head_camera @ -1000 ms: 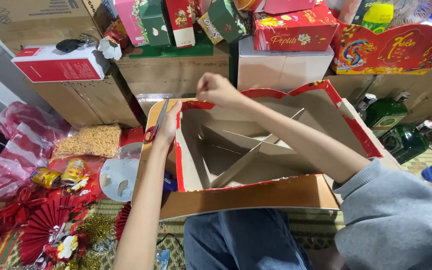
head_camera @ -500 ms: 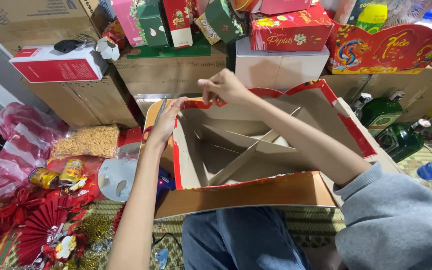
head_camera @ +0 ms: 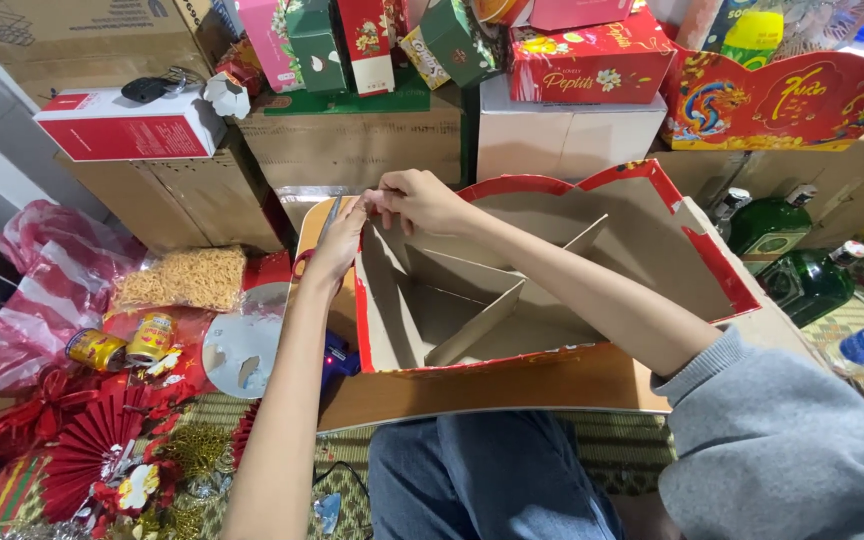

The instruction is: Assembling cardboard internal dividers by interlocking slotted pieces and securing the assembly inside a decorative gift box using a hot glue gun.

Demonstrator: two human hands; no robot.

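Cluttered floor; fingertips hidden behind box.

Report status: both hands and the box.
Left hand and right hand both pinching the far left corner of the open cardboard box. Dividers inside, compartments bare. Nothing blocking.

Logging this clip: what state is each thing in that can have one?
Gift box: open on top, cardboard dividers inside, nothing in the compartments.
Left hand: on the box's left corner.
Right hand: grip pinched at the same corner.
Green bottles: capped, lying tilted.
Two small cans: lying on their sides.
Red paper fan: spread open.
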